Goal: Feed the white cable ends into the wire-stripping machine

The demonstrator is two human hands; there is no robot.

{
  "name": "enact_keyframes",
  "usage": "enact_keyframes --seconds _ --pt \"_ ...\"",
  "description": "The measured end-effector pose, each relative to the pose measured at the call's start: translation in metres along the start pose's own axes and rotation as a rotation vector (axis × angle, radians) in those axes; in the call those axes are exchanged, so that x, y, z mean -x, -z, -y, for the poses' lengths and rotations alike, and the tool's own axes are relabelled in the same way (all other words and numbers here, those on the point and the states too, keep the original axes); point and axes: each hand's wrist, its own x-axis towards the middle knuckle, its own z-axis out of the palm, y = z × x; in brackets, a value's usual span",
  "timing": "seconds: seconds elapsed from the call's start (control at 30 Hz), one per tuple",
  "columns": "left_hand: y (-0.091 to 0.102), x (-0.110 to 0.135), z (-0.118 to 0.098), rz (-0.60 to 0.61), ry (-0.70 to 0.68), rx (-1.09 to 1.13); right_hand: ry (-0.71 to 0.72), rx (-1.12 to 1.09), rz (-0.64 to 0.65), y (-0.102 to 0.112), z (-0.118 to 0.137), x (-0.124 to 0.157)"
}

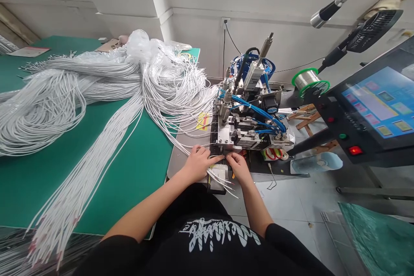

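Note:
My left hand (198,163) and my right hand (238,166) meet at the front edge of a small soldering machine (249,123) with blue air hoses. Both hands pinch thin white wires (223,155) at the machine's black fixture, fingertips almost touching. More white wire ends fan out under my hands over a small white pad (220,173). From my left hand the wires run back up to the big bundles on the green table.
Large bundles of white wires (97,95) cover the green table (136,168) at left. A spool of solder (309,80) and a control box with a touchscreen (378,108) stand at right. A small fan (375,30) hangs above. Grey floor lies below right.

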Motion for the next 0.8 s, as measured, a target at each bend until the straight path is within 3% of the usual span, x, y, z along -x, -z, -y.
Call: enact_keyframes --seconds 0.27,0.4,0.57,0.7,0.8 --pt "0.001 0.001 0.0 -0.017 0.027 0.006 -0.039 -0.068 -0.026 -0.003 -0.003 0.003" --pt "-0.001 0.004 0.002 -0.137 0.015 0.081 -0.014 0.034 -0.088 -0.002 0.003 0.009" --pt "-0.003 0.009 0.004 -0.27 0.057 0.134 0.007 0.162 -0.151 0.008 0.014 0.02" --pt "0.0 0.01 0.004 -0.28 0.151 0.13 0.05 0.223 -0.164 0.017 0.029 0.031" --pt "0.002 0.009 0.004 -0.281 0.176 0.142 0.087 0.278 -0.102 0.021 0.044 0.039"
